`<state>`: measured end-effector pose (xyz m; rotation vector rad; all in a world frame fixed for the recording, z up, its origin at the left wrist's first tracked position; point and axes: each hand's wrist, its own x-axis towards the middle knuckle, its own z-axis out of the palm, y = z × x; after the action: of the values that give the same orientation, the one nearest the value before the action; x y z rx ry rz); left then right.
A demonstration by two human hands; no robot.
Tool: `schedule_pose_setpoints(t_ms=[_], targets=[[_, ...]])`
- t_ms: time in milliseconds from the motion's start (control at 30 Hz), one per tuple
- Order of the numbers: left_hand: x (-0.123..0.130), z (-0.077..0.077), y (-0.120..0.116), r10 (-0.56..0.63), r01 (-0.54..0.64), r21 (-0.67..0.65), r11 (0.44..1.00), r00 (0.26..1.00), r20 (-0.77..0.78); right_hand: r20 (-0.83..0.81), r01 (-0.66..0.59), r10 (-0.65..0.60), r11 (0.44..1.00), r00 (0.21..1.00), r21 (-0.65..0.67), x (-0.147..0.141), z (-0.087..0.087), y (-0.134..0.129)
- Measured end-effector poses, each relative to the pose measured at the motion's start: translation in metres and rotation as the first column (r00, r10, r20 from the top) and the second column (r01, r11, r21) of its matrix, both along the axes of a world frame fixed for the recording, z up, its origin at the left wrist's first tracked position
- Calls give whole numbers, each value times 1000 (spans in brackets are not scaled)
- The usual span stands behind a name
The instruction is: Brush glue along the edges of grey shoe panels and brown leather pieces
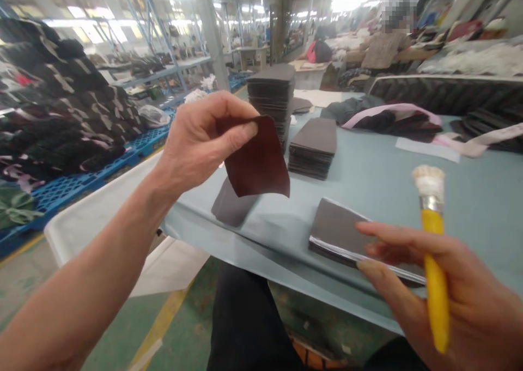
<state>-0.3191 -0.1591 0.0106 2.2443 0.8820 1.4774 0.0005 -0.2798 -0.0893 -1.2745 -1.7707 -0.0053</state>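
Observation:
Between thumb and fingers, my left hand [208, 137] pinches a dark red-brown leather piece [259, 161] by its upper edge, held up above the table. My right hand [457, 289] has a brush [435, 256] with a yellow handle and whitish bristles, bristles up, lodged across the palm. Its thumb and forefinger reach over a low stack of dark pieces [343, 229] with white-coated edges; whether they touch it I cannot tell. Under the raised leather piece, another dark piece [233, 203] lies flat on the table.
Behind my left hand stand a tall stack [272, 87] and a shorter stack [314, 142] of dark pieces on the grey-blue table [376, 186]. Dark material with pink strips [392, 117] lies at the back right. Bundles on a blue pallet [134, 147] stand left. A person [384, 47] sits farther back.

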Motion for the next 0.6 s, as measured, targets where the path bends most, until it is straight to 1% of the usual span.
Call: schedule_pose_setpoints(t_ms=[33,100,200,300,367,400,433,467,500,533,600], targets=[[7,0,-11,-19,19,-38,999,1000,-14,27,4,-5,1000,1000,8,-4,11,5],[21,-1,-32,-41,34,-104,994,998,-57,27,-18,17,1000,999,9,-13,32,14],[48,-2,-57,-95,80,-136,987,990,-104,12,-132,132,991,991,-26,-26,53,22],[73,2,-70,-203,184,-190,964,975,-90,47,-260,267,958,963,-118,-36,62,21],[82,-2,-71,-210,206,-209,956,978,4,31,-297,303,947,952,-122,-38,62,17],[83,-9,-70,-176,194,-207,959,979,99,17,-284,287,953,958,-102,-37,62,14],[82,-20,-68,-124,170,-206,964,968,220,4,-245,246,967,969,-73,-35,62,12],[80,-35,-65,-60,144,-213,966,931,360,-10,-190,190,981,982,-38,-33,61,10],[76,-54,-63,26,119,-259,959,867,497,-25,-133,133,991,991,1,-29,60,8],[74,-76,-63,105,117,-333,936,809,578,-45,-79,81,996,996,34,-26,59,7],[74,-121,-67,236,177,-503,846,722,650,-123,28,-19,997,992,73,-17,57,5]])
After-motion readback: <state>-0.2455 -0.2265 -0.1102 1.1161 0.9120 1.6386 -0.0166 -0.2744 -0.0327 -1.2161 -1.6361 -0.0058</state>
